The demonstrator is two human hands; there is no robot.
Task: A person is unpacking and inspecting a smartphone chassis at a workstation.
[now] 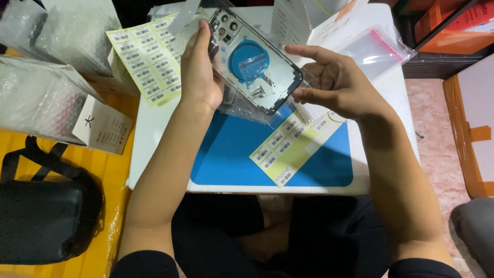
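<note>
My left hand point(198, 69) grips the left edge of a phone back housing point(254, 64), a silver frame with camera holes at its top and a blue round ring inside. The housing is tilted above a small white table point(154, 123). My right hand point(332, 82) holds its lower right corner, fingers partly spread, together with thin clear plastic wrap point(242, 105) hanging under it. A yellow sheet of barcode stickers point(288, 146) lies on the blue mat point(231, 159) below my hands.
Another yellow barcode sticker sheet point(146, 56) lies at the table's back left. A clear bag with a red strip point(373, 49) sits at the back right. Bubble-wrapped parcels point(41, 98) and a black bag point(43, 216) are on the yellow floor to the left.
</note>
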